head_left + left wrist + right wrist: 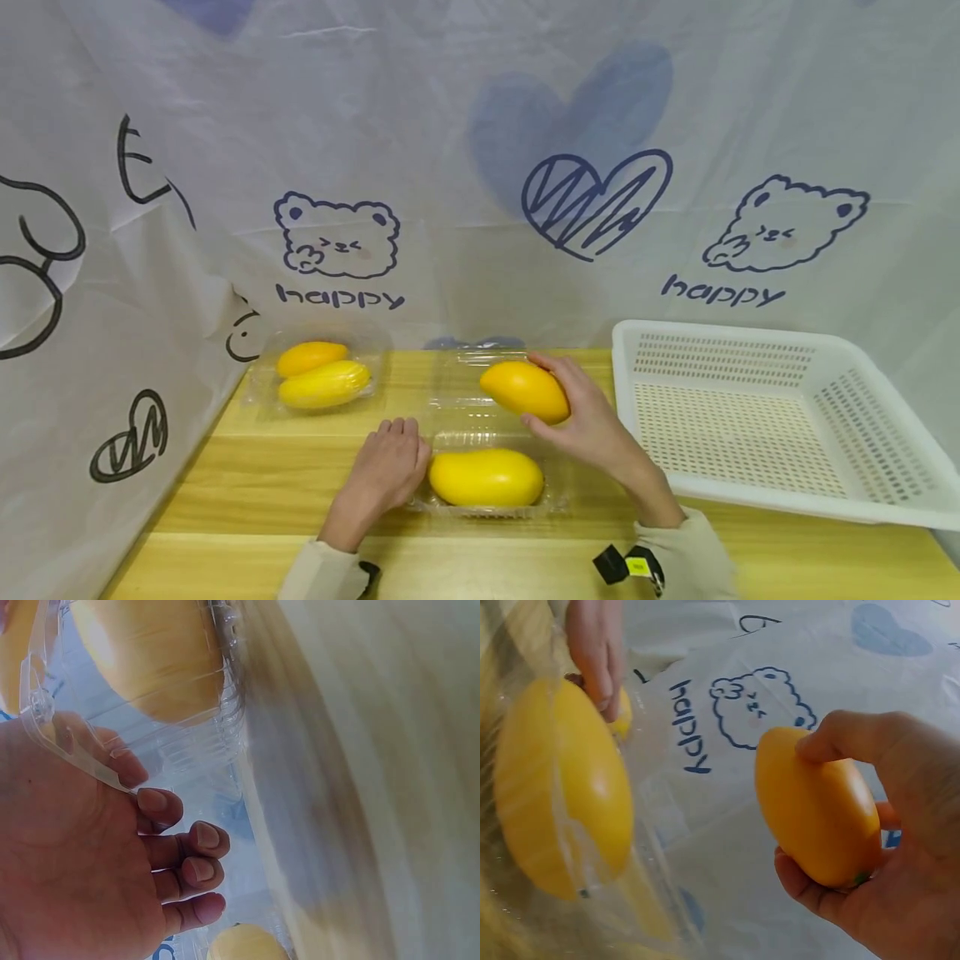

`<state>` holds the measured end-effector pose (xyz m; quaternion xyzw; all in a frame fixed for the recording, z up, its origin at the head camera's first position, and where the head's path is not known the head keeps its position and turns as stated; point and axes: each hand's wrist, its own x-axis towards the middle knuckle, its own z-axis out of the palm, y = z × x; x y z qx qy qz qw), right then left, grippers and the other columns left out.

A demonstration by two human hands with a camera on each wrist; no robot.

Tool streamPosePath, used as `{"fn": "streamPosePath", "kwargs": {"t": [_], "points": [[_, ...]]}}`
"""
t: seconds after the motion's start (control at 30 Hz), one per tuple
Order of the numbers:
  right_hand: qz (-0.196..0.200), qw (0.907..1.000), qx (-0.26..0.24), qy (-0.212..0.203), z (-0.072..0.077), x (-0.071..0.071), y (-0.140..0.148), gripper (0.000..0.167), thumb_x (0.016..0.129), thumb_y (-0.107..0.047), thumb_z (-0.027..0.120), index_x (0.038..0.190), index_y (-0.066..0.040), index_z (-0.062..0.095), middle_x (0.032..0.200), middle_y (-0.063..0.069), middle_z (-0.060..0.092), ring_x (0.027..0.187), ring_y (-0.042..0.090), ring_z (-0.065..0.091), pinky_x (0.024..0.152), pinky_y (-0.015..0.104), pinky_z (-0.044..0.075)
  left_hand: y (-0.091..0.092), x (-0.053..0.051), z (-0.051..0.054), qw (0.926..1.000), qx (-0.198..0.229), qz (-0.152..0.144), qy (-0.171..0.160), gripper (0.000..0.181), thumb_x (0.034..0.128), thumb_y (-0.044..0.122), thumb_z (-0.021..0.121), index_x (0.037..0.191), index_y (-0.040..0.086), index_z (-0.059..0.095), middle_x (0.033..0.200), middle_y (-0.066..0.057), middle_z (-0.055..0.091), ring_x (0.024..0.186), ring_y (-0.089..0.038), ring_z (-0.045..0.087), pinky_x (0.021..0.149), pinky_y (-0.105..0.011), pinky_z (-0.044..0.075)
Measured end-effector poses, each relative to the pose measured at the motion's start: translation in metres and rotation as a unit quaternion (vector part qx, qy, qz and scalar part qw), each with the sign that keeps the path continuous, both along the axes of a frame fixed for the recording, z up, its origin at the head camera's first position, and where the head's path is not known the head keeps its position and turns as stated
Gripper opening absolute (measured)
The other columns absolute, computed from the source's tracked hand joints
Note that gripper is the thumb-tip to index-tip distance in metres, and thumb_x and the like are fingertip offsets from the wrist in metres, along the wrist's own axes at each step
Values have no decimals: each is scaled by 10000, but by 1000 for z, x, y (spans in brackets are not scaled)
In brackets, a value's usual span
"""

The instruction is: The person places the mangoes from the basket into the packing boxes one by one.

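Observation:
My right hand [588, 417] grips an orange-yellow mango [525, 391] above the raised lid side of a clear plastic clamshell box [498, 512]. In the right wrist view the thumb lies across the mango [817, 806], with fingers curled beneath it and a small green stem spot at its lower end. A larger, smooth yellow fruit [486, 477] lies lengthwise in the box's near half. At the box's left side, my left hand [384, 467] pinches the rim between thumb and forefinger, as the left wrist view shows; its other fingers [196, 909] are curled.
Back left stands another clear plastic box [379, 360] holding an orange mango [311, 357] and a yellow fruit [324, 384]. A white perforated basket [750, 498] sits to the right on the wooden table [255, 483]. Printed cloth [450, 167] hangs behind and on the left.

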<state>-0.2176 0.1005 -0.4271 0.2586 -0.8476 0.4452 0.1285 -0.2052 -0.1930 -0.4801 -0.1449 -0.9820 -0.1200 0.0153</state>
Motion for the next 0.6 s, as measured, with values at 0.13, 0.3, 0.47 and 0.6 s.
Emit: {"fn": "streamPosePath", "kwargs": {"t": [0.13,0.3,0.47,0.6], "points": [[106,9998,-22,-182,-9,-2,-7,712,816,-168,857,1430,-41,520,1351,128,584,1145,280,612,933,461,536,0,0,1,10000,-35,-16,-5,231,1055,161,411,856,47,440,790,-87,414,743,-273,392,708,-407,391],[179,9975,162,-663,-20,-3,-14,657,828,-234,862,1386,-48,572,1294,103,584,1049,238,617,845,345,568,-1,1,1,10000,-49,-35,-21,231,1057,164,412,864,41,442,797,-91,418,745,-273,393,709,-410,393],[49,9955,244,-913,-28,-4,-21,676,810,-224,882,1388,-46,581,1284,99,603,1026,231,624,806,310,569,0,2,1,10000,-11,-32,-90,228,1057,166,406,867,43,438,799,-91,410,746,-272,383,709,-406,380],[-103,9939,225,-1071,-33,-5,-26,685,804,-209,888,1395,-45,584,1323,113,612,1073,255,634,837,332,574,0,1,1,9999,3,-9,-101,228,1053,163,405,857,48,434,792,-89,403,742,-271,377,706,-401,373]]}}
